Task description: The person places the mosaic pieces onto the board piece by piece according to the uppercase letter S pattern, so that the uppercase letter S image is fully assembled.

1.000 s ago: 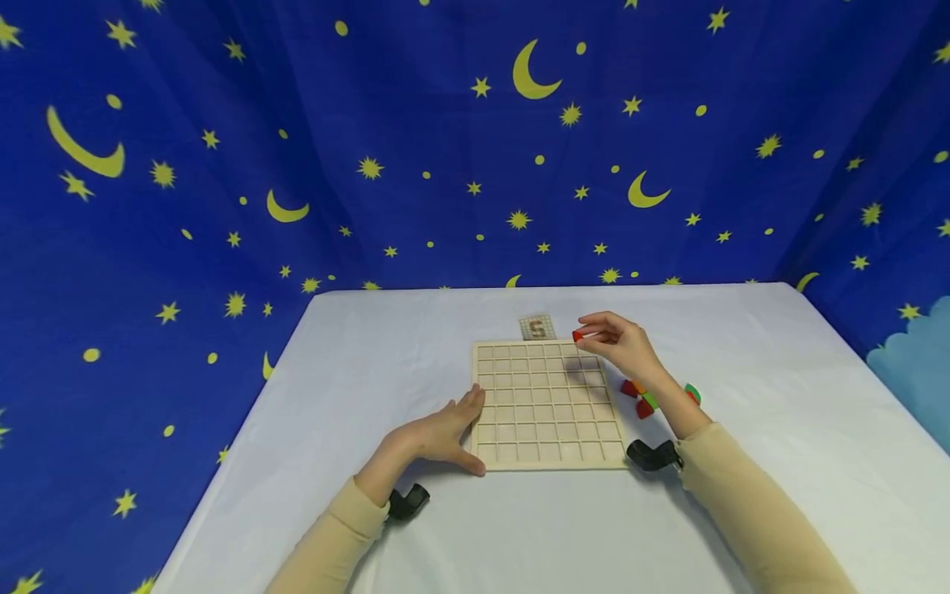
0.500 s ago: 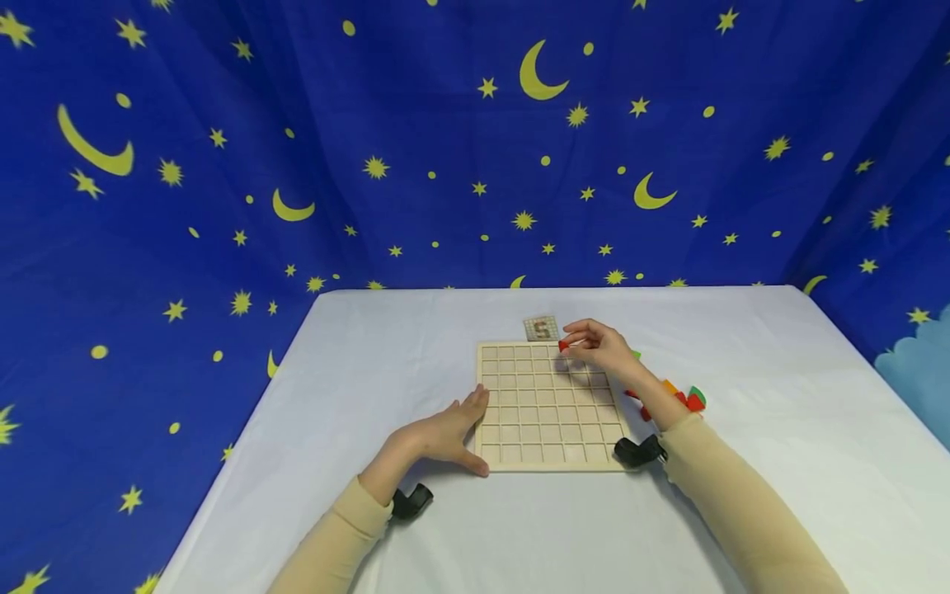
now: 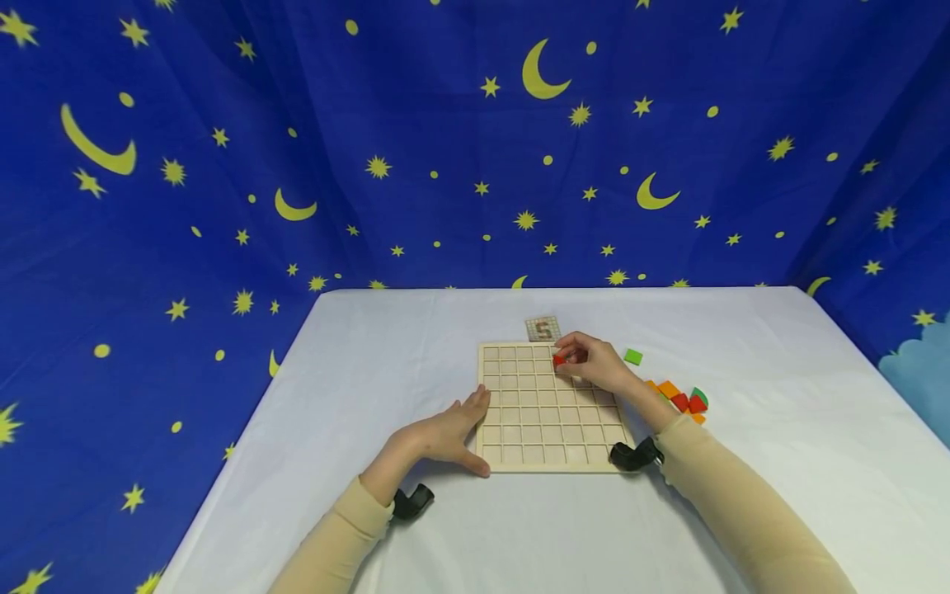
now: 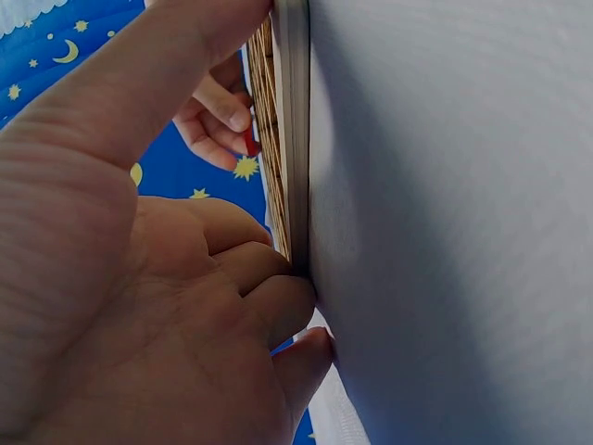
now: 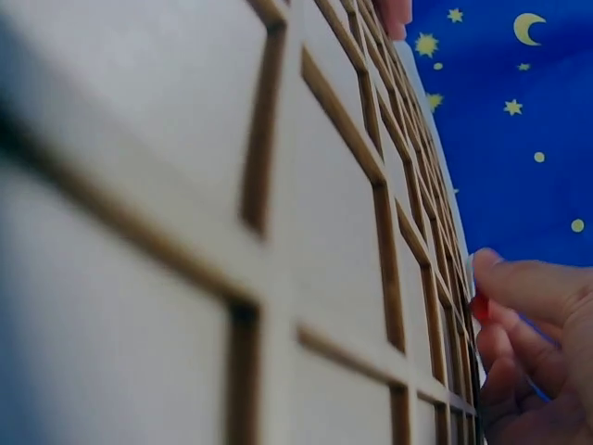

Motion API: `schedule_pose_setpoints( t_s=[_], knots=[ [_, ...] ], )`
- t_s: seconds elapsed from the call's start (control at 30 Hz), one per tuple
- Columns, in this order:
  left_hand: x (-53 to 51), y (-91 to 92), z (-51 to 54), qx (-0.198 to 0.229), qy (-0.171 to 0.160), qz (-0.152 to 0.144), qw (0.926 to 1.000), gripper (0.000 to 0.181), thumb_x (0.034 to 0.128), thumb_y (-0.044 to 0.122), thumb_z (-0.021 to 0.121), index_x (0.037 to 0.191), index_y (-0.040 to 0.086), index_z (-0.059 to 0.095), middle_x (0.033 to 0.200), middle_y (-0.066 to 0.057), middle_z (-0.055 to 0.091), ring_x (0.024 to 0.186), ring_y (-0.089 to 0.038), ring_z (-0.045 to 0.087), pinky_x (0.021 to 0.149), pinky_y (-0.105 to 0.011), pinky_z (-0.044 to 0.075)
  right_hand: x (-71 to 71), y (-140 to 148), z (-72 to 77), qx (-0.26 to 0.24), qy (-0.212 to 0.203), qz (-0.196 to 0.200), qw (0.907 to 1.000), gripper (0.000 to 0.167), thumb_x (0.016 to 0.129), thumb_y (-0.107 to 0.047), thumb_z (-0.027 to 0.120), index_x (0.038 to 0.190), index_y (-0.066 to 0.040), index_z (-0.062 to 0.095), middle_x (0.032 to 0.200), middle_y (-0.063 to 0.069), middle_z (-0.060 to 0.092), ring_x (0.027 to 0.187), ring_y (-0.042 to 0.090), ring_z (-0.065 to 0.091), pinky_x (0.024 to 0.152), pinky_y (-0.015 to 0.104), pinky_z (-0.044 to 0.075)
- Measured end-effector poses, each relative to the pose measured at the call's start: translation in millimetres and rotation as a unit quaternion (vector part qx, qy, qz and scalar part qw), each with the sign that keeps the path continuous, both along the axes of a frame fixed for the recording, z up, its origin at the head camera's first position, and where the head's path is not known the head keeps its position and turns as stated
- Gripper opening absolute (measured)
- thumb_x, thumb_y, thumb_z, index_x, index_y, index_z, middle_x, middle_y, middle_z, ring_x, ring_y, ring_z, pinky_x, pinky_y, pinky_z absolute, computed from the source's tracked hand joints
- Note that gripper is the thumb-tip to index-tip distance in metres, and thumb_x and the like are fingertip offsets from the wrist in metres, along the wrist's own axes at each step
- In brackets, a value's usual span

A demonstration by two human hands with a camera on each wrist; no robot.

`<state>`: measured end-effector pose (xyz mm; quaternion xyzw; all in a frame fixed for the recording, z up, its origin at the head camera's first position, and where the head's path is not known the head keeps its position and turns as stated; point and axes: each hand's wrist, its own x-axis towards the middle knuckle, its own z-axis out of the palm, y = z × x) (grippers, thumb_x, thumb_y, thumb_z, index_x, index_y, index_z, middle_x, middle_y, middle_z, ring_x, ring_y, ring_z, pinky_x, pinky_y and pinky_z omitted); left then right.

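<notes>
A square wooden grid board (image 3: 532,418) of shallow cells lies on the white table. My right hand (image 3: 596,363) pinches a small red piece (image 3: 559,360) between thumb and fingertips, low over the board's far side; in the right wrist view the red piece (image 5: 479,308) is mostly covered by the fingers. Whether it touches a cell I cannot tell. My left hand (image 3: 448,433) rests at the board's left edge, fingers and thumb spread along it. Up close in the left wrist view, the fingers of that hand (image 4: 185,315) touch the board's side (image 4: 295,139).
Behind the board lies a small gridded card (image 3: 543,328) with an S-like figure. Right of it are a green square piece (image 3: 633,356) and a cluster of orange, red and green pieces (image 3: 679,401), partly behind the right forearm. A blue star-patterned cloth (image 3: 445,148) hangs behind the table.
My right hand has moved left and down toward the board with the red piece, uncovering more of the loose pieces. My left hand stays at the board's edge. The view has shifted slightly.
</notes>
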<state>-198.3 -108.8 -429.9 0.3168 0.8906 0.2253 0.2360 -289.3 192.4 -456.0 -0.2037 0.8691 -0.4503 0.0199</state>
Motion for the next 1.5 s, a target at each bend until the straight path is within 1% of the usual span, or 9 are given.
schedule_pose_setpoints(
  t_s=[0.17, 0.57, 0.73, 0.83, 0.93, 1.0, 1.13, 1.3, 1.5],
  knots=[
    [0.0, 0.3, 0.0, 0.001, 0.001, 0.0, 1.0, 0.118, 0.0721, 0.041, 0.08, 0.147, -0.008, 0.004, 0.154, -0.021, -0.004, 0.142, -0.026, 0.001, 0.114, -0.04, 0.006, 1.9, -2.7, -2.8, 0.013, 0.016, 0.0, 0.9998, 0.037, 0.081, -0.01, 0.074, 0.115, -0.003, 0.061, 0.1, 0.006, 0.066, 0.076, 0.018, 0.058, 0.061, 0.028, 0.048],
    [0.3, 0.6, 0.9, 0.002, -0.002, 0.001, 1.0, 0.118, 0.0722, 0.041, 0.08, 0.147, -0.008, 0.004, 0.154, -0.022, -0.004, 0.142, -0.027, 0.001, 0.114, -0.04, 0.006, 2.8, -0.8, -3.9, 0.002, 0.021, 0.011, 0.9997, 0.036, 0.081, -0.009, 0.074, 0.114, -0.003, 0.06, 0.098, 0.006, 0.065, 0.078, 0.018, 0.059, 0.065, 0.029, 0.05],
    [-0.7, 0.7, -0.4, 0.001, 0.001, -0.002, 1.0, 0.117, 0.0727, 0.041, 0.08, 0.147, -0.008, 0.004, 0.154, -0.023, -0.004, 0.142, -0.028, 0.002, 0.114, -0.041, 0.006, 4.7, 2.9, 10.7, -0.056, -0.007, -0.002, 0.9984, 0.038, 0.085, -0.009, 0.071, 0.119, 0.002, 0.057, 0.105, 0.015, 0.064, 0.087, 0.02, 0.061, 0.07, 0.025, 0.051],
    [-0.7, 0.3, -0.8, 0.002, -0.002, 0.0, 1.0, 0.117, 0.0725, 0.041, 0.08, 0.147, -0.008, 0.004, 0.154, -0.022, -0.004, 0.142, -0.027, 0.002, 0.114, -0.04, 0.006, 7.2, 5.9, 28.0, -0.12, -0.029, -0.007, 0.9923, 0.04, 0.087, -0.008, 0.068, 0.122, 0.005, 0.054, 0.112, 0.024, 0.06, 0.092, 0.019, 0.061, 0.076, 0.026, 0.052],
    [-0.6, -0.1, -0.7, 0.003, -0.003, 0.002, 1.0, 0.118, 0.072, 0.041, 0.08, 0.147, -0.008, 0.004, 0.154, -0.022, -0.004, 0.142, -0.027, 0.001, 0.114, -0.04, 0.005, 9.6, 11.1, 44.1, -0.173, -0.051, -0.007, 0.9835, 0.039, 0.089, -0.009, 0.066, 0.123, 0.003, 0.052, 0.117, 0.025, 0.057, 0.095, 0.014, 0.061, 0.082, 0.028, 0.052],
    [-0.7, -0.4, -0.4, 0.003, -0.003, 0.002, 1.0, 0.118, 0.0722, 0.042, 0.08, 0.148, -0.007, 0.004, 0.154, -0.022, -0.005, 0.142, -0.027, 0.001, 0.114, -0.04, 0.005, 10.9, 16.6, 51.9, -0.198, -0.065, -0.006, 0.978, 0.038, 0.09, -0.01, 0.065, 0.123, 0.002, 0.051, 0.118, 0.022, 0.056, 0.097, 0.012, 0.061, 0.085, 0.029, 0.051],
    [-1.4, -0.3, -1.6, 0.003, -0.001, 0.0, 1.0, 0.117, 0.0725, 0.042, 0.08, 0.147, -0.009, 0.005, 0.154, -0.023, -0.004, 0.142, -0.028, 0.002, 0.114, -0.041, 0.006, 13.9, 33.5, 58.9, -0.212, -0.068, -0.017, 0.9748, 0.037, 0.09, -0.011, 0.065, 0.124, -0.001, 0.051, 0.118, 0.015, 0.059, 0.098, 0.01, 0.061, 0.085, 0.025, 0.05],
    [-1.5, 0.8, -2.3, 0.002, -0.003, -0.004, 1.0, 0.117, 0.0727, 0.042, 0.079, 0.147, -0.008, 0.004, 0.154, -0.022, -0.005, 0.142, -0.027, 0.002, 0.114, -0.041, 0.006, 21.6, 67.7, 54.4, -0.211, -0.052, -0.051, 0.9747, 0.036, 0.09, -0.014, 0.065, 0.123, -0.005, 0.052, 0.117, 0.012, 0.059, 0.097, 0.008, 0.061, 0.083, 0.02, 0.05],
    [-0.7, -0.1, -1.8, 0.003, -0.002, 0.001, 1.0, 0.118, 0.0722, 0.041, 0.08, 0.147, -0.008, 0.004, 0.154, -0.022, -0.005, 0.142, -0.027, 0.002, 0.114, -0.041, 0.006, 34.5, 107.7, 44.2, -0.185, -0.036, -0.095, 0.9775, 0.034, 0.091, -0.017, 0.065, 0.122, -0.008, 0.053, 0.117, 0.008, 0.06, 0.098, 0.009, 0.061, 0.081, 0.016, 0.049]
  ],
)
